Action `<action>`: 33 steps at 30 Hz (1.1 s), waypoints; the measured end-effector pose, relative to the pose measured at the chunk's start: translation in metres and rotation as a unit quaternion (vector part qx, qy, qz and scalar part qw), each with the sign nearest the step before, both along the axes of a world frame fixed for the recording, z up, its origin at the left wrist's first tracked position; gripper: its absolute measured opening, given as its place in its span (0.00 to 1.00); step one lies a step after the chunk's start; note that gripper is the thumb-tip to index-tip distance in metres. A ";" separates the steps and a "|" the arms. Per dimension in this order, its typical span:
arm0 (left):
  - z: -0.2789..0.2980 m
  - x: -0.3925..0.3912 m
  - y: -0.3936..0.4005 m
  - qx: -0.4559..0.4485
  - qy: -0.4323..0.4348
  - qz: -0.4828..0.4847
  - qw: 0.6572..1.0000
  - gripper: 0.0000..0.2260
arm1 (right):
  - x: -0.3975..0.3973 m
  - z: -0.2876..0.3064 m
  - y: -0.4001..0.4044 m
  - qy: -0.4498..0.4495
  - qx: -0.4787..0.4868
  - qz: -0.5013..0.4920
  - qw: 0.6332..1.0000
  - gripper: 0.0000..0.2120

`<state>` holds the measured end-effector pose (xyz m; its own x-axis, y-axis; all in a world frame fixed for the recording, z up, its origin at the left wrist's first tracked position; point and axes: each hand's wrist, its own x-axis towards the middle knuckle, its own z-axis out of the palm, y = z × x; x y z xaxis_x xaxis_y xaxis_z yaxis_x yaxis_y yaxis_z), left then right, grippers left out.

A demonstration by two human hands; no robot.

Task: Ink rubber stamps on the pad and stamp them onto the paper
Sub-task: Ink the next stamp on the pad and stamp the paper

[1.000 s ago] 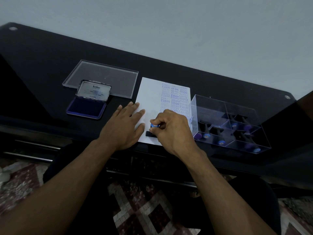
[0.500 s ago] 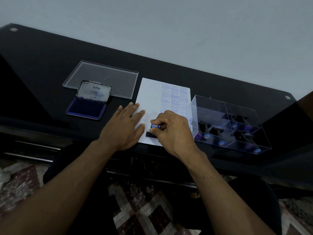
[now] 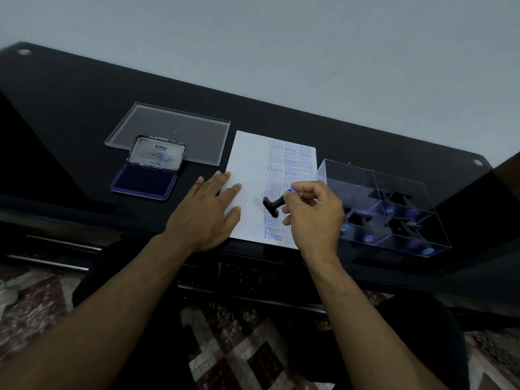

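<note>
While the left hand (image 3: 206, 213) lay flat on the paper (image 3: 247, 175), fingers straight, the right hand (image 3: 312, 212) pinched a stamp (image 3: 272, 205) tilted just above it. Re-inking likely came next, at the ink pad (image 3: 145, 180) left of the paper.

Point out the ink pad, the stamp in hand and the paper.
ink pad (image 3: 145, 180), head view, on the blue inking surface.
stamp (image 3: 272, 206), head view, on its black base.
paper (image 3: 247, 153), head view, on the blank upper left part.

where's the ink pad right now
In the head view the open ink pad lies on the table's left side, just before the clear lid, left of the paper.
</note>
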<state>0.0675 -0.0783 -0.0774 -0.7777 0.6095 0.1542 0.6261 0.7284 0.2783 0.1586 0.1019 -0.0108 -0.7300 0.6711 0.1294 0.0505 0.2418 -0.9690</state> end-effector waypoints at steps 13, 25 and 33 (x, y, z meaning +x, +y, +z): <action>0.000 0.001 -0.001 0.022 -0.013 -0.003 1.000 0.31 | -0.001 0.000 0.001 -0.010 -0.016 -0.004 1.000 0.06; 0.032 -0.004 -0.033 0.119 -0.011 0.068 0.991 0.25 | -0.028 0.011 -0.028 0.000 0.035 0.043 0.998 0.08; 0.027 -0.011 -0.107 0.107 0.014 0.163 0.981 0.26 | -0.065 0.014 -0.092 -0.007 0.082 0.125 0.989 0.07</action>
